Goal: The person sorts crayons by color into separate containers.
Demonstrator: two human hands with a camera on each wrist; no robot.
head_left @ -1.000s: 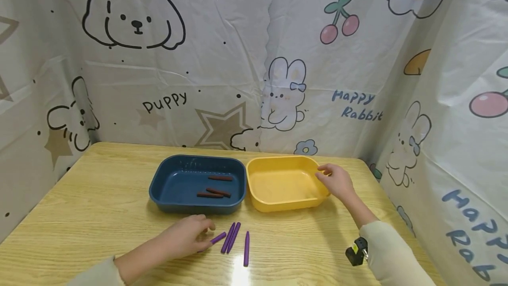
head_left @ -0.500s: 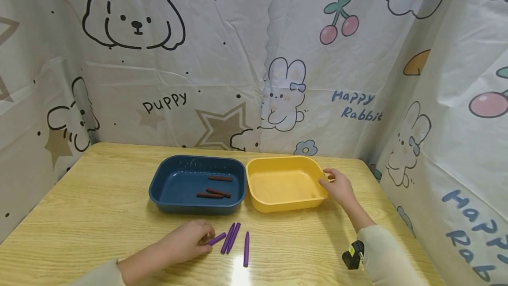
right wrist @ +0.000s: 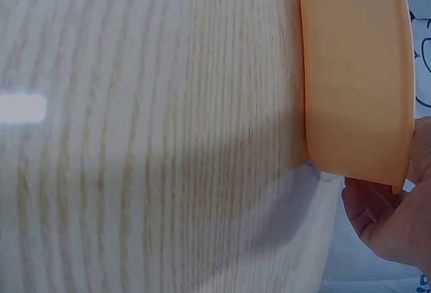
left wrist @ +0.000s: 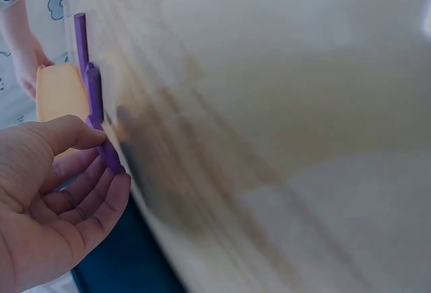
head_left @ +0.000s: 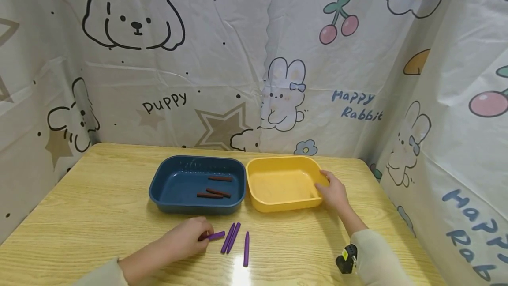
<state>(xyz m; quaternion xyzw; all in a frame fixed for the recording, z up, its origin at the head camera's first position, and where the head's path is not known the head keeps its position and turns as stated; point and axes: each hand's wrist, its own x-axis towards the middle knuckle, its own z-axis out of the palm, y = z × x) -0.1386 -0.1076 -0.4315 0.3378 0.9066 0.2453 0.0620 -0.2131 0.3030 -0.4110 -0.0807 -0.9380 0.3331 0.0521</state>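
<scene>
My left hand [head_left: 184, 239] pinches a purple crayon [head_left: 216, 235] between thumb and fingers, just in front of the blue bin; the left wrist view shows this crayon [left wrist: 110, 155] at the fingertips. To its right, two purple crayons [head_left: 231, 238] lie side by side, and another purple crayon [head_left: 246, 250] lies apart. At the yellow bin [head_left: 285, 207], my right hand [head_left: 334, 192] grips the right-end rim, thumb inside and fingers outside. In the right wrist view, the bin's wall [right wrist: 357, 71] hides part of those fingers.
The blue bin [head_left: 194, 209] stands against the yellow bin's left side, with three brown crayons [head_left: 220, 178] inside. A printed curtain [head_left: 222, 69] encloses the back and sides of the wooden table [head_left: 99, 189]. A small black device [head_left: 346, 260] is on the right sleeve.
My left hand has closed on the purple crayon, whose end has tilted flatter. My right hand has moved slightly left and down and now holds the yellow bin's rim.
</scene>
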